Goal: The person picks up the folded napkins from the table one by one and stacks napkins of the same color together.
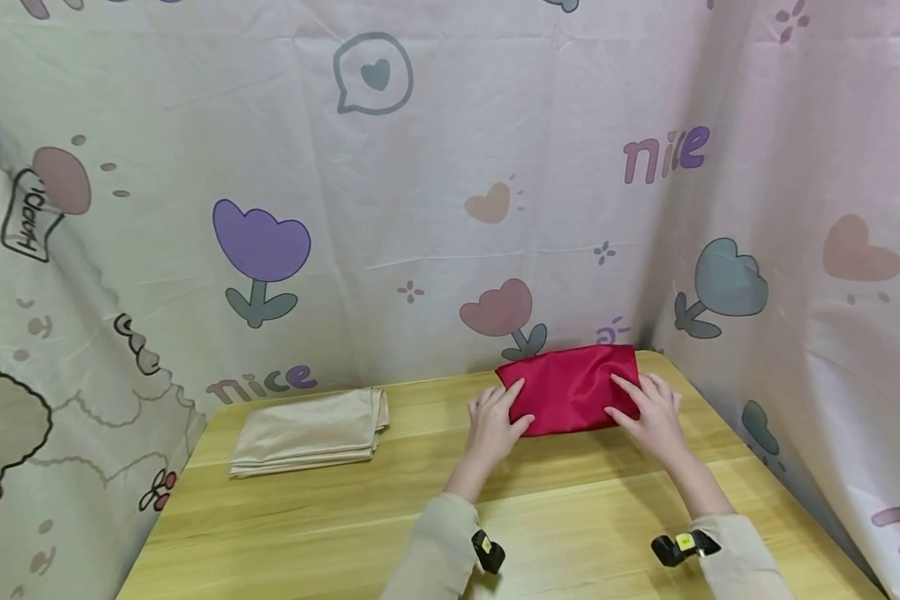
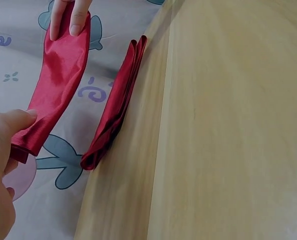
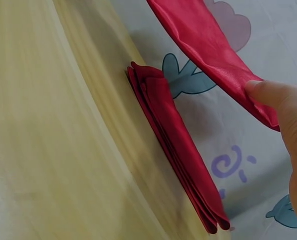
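A glossy red folded cloth point(image 1: 566, 393) is stretched between both hands near the table's back edge. My left hand point(image 1: 492, 427) pinches its left end, the thumb point(image 2: 21, 120) lying on top in the left wrist view. At the other end my right hand point(image 1: 654, 414) grips the cloth, its thumb point(image 3: 262, 92) on the upper face in the right wrist view. Below the held cloth, both wrist views show a second folded red layer point(image 2: 116, 102) standing along the back edge of the table, its stacked folds point(image 3: 176, 145) visible. The head view hides that lower part behind the held cloth.
To the left on the wooden table point(image 1: 292, 533) lies a folded beige cloth point(image 1: 307, 433), its layers stacked flat. A patterned curtain point(image 1: 420, 167) hangs right behind the table and along its left and right sides.
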The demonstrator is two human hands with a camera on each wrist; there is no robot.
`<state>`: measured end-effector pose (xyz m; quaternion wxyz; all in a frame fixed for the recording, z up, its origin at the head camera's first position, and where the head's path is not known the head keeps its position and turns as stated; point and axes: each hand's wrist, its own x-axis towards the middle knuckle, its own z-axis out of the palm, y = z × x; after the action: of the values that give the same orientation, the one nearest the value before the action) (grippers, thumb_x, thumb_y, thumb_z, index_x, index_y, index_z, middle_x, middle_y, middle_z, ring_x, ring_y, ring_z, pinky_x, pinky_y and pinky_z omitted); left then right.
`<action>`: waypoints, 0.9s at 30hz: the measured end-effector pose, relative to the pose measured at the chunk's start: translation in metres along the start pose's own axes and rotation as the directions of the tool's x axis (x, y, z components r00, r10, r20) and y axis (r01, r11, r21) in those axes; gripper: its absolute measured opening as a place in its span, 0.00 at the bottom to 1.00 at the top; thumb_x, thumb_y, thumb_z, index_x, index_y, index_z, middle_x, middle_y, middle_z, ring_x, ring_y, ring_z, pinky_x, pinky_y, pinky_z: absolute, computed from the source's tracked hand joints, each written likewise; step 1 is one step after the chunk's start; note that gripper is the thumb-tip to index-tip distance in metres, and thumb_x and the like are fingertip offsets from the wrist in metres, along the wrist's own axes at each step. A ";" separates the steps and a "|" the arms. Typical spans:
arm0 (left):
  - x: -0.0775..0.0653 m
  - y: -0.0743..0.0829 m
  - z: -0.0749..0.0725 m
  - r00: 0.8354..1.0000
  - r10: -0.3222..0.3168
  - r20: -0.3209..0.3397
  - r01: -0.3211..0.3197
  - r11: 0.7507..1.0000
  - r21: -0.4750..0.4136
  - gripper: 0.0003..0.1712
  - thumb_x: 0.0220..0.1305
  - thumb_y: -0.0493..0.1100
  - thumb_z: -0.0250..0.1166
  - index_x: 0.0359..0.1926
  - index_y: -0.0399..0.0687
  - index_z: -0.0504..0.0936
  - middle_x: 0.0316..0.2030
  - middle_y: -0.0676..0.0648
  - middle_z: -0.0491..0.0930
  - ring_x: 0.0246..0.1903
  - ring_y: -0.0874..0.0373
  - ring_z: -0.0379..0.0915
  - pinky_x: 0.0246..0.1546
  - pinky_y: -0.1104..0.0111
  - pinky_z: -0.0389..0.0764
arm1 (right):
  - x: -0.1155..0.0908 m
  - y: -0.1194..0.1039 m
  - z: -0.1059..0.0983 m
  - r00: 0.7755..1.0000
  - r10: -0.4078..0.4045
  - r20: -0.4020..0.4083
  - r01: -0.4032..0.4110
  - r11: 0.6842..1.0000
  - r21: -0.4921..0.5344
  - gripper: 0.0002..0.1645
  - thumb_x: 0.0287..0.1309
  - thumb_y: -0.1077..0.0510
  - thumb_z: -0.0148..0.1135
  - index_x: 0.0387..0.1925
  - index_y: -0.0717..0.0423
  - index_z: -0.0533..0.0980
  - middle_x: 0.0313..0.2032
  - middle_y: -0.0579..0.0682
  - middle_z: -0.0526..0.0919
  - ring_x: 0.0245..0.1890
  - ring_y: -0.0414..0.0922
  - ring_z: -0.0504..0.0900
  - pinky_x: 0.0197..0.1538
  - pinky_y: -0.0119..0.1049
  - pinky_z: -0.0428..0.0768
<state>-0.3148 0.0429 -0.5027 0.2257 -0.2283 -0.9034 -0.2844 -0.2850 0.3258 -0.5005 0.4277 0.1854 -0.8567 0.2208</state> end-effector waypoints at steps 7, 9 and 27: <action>0.007 0.002 0.005 0.998 -0.025 0.064 0.027 0.999 -0.034 0.34 0.69 0.50 0.68 0.73 0.56 0.73 0.63 0.45 0.82 0.63 0.49 0.72 0.56 0.53 0.67 | 0.004 0.006 0.000 1.000 0.008 0.017 -0.007 1.000 -0.027 0.32 0.53 0.52 0.77 0.57 0.64 0.80 0.51 0.70 0.79 0.57 0.68 0.66 0.47 0.62 0.57; 0.008 0.002 0.007 0.996 -0.031 0.079 0.035 0.998 -0.051 0.31 0.72 0.49 0.64 0.74 0.55 0.72 0.64 0.45 0.82 0.64 0.49 0.71 0.57 0.52 0.67 | 0.006 0.007 0.000 0.999 0.016 0.028 -0.014 0.999 -0.044 0.37 0.39 0.64 0.80 0.57 0.64 0.80 0.51 0.70 0.79 0.57 0.68 0.66 0.47 0.62 0.58; 0.024 0.012 0.028 0.985 -0.050 0.167 0.066 0.993 -0.094 0.30 0.75 0.45 0.58 0.75 0.52 0.70 0.65 0.44 0.79 0.66 0.46 0.68 0.58 0.50 0.66 | 0.015 0.024 -0.010 0.992 0.069 0.104 -0.053 0.988 -0.145 0.37 0.40 0.65 0.81 0.57 0.63 0.80 0.49 0.68 0.79 0.58 0.65 0.66 0.49 0.66 0.62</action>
<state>-0.3350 0.0758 -0.5059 0.1302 -0.2355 -0.9099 -0.3157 -0.2989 0.3494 -0.4883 0.3857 0.1399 -0.8974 0.1620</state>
